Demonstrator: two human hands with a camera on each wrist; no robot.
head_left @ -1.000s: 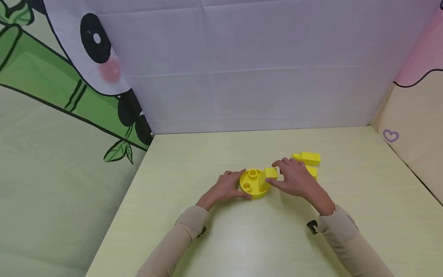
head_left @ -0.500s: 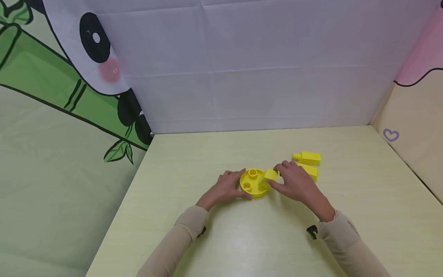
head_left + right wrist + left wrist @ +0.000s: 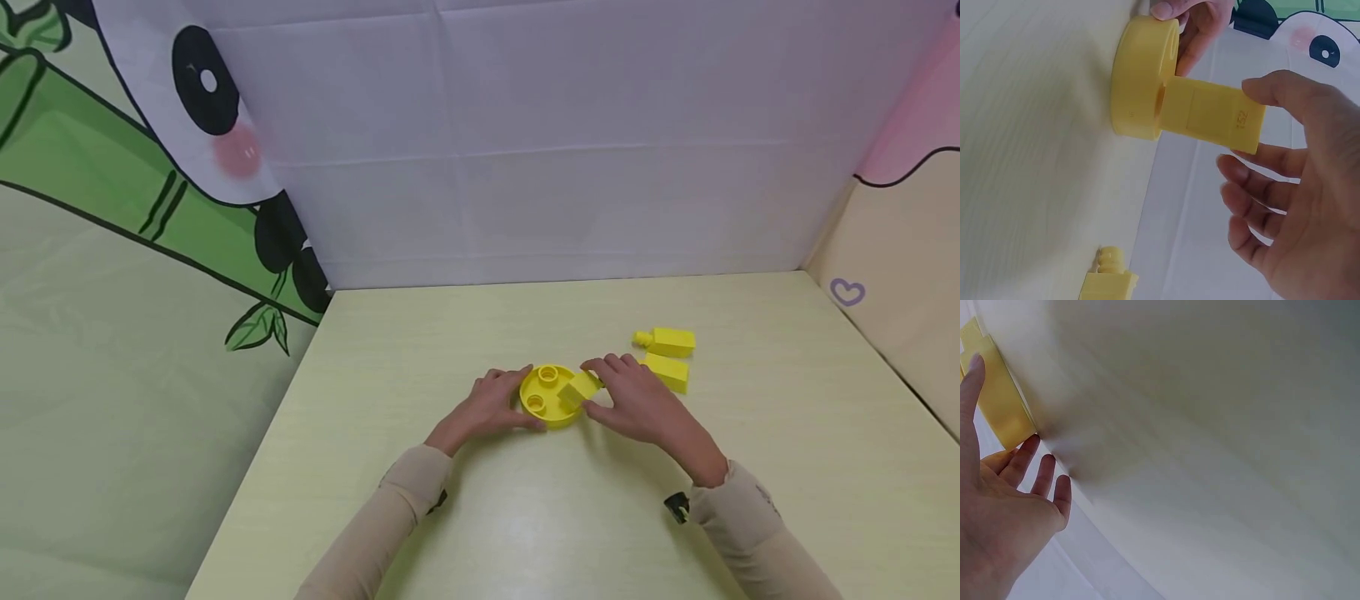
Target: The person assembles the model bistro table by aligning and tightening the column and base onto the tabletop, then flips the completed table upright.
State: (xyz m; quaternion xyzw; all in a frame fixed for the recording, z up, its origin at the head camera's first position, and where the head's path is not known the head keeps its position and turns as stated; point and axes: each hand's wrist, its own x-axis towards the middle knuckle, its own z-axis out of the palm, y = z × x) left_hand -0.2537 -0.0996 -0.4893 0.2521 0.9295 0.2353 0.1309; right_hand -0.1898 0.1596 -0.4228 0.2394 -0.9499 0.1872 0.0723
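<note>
My left hand [image 3: 491, 406] holds a round yellow base [image 3: 553, 398] on the table, thumb on the near side and fingers on the far side. Two ring-shaped sockets show on the base's face. At its right side stands a yellow rectangular block [image 3: 579, 389], leaning to the right. My right hand [image 3: 637, 398] pinches the block's upper end between thumb and fingers. In the right wrist view, the block [image 3: 1210, 115] bears the number 152 and its lower end meets the base [image 3: 1135, 81]; the joint itself is hidden. The left wrist view shows the base's side wall [image 3: 1004, 394].
Two more yellow blocks lie beyond my right hand: one farther back [image 3: 671, 342] with a knobbed peg pointing left, and one nearer [image 3: 669, 372], partly behind the fingers. The pale table [image 3: 480, 517] meets a white printed cloth [image 3: 525, 208] at its back edge.
The block has gone from nearly upright to leaning right, turned by my right hand, which has shifted slightly down. My left hand and the base stay in place.
</note>
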